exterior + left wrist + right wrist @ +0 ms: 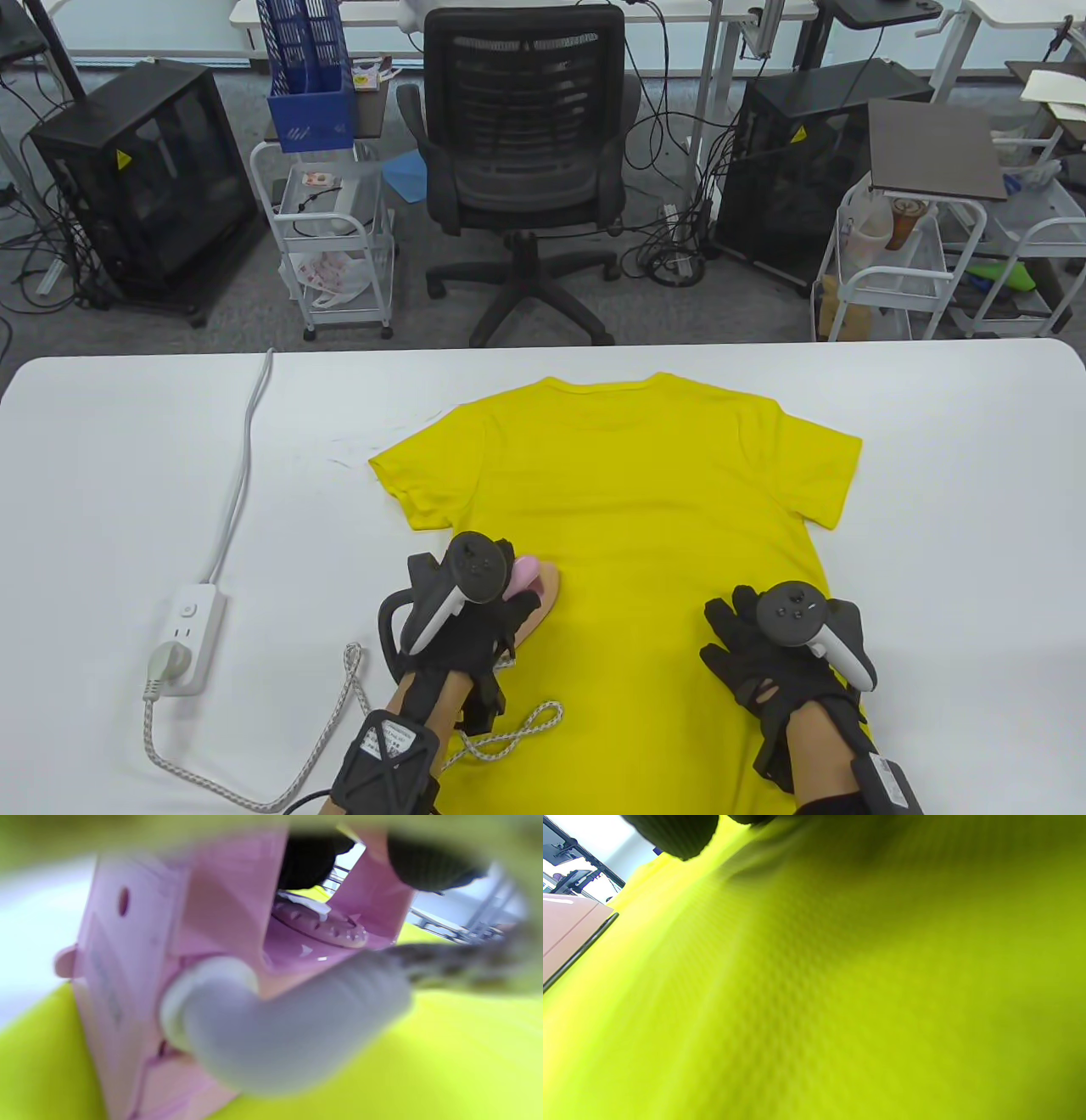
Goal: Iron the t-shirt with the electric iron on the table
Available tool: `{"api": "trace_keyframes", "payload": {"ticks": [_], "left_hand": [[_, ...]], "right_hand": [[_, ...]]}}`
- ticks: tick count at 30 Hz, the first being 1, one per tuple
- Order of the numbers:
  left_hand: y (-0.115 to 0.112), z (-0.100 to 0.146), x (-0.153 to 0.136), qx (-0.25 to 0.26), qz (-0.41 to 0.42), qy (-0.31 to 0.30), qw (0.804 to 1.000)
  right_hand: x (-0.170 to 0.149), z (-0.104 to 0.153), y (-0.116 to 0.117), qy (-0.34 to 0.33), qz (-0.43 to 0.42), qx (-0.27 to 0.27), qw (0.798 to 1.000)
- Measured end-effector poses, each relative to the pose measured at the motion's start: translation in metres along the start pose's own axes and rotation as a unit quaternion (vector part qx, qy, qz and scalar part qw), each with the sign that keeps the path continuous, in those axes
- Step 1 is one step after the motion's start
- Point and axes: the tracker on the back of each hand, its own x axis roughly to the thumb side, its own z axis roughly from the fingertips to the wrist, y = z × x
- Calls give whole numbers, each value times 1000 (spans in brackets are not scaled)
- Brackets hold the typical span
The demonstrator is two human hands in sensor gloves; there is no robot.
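A yellow t-shirt (628, 509) lies flat on the white table (127, 475), collar towards the far edge. My left hand (475, 611) grips the handle of a pink electric iron (536, 590), which rests on the shirt's lower left part. The left wrist view shows the iron's pink body (140, 942), its dial (318, 925) and the grey cord sleeve (275, 1027) up close. My right hand (764, 662) rests flat with fingers spread on the shirt's lower right part. The right wrist view shows shirt fabric (840, 993) and the iron's edge (568, 933).
A white power strip (187, 632) lies at the table's left with the iron's plug (161, 666) in it; the braided cord (339, 722) loops along the near edge to the iron. An office chair (522, 161) and carts stand beyond the table.
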Motion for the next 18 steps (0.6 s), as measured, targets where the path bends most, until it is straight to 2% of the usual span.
{"api": "trace_keyframes", "payload": {"ticks": [2,3,6,8,10,12,14,15,17,18], "left_hand": [[-7,3,17,-39,-5,-64,997],[-13,6,31,-80,-5,-120,990],[-31,21,65,-194,-18,-237,952],[-39,35,83,-204,-59,-280,936],[-43,44,94,-182,-91,-301,932],[-40,42,91,-167,-89,-286,939],[-34,36,82,-126,-87,-243,958],[-29,30,73,-82,-92,-203,971],[-20,18,54,-31,-86,-130,987],[-14,12,41,-9,-81,-74,994]], "right_hand": [[0,0,0,0,0,0,1000],[0,0,0,1,0,-1,1000],[0,0,0,2,1,-1,1000],[1,0,0,2,2,-1,1000],[1,0,1,3,5,-2,1000],[1,0,1,4,9,-3,1000],[1,0,1,4,10,-4,1000],[1,0,1,3,10,-4,1000],[1,0,1,3,8,-3,1000],[1,1,1,2,6,-3,1000]]}}
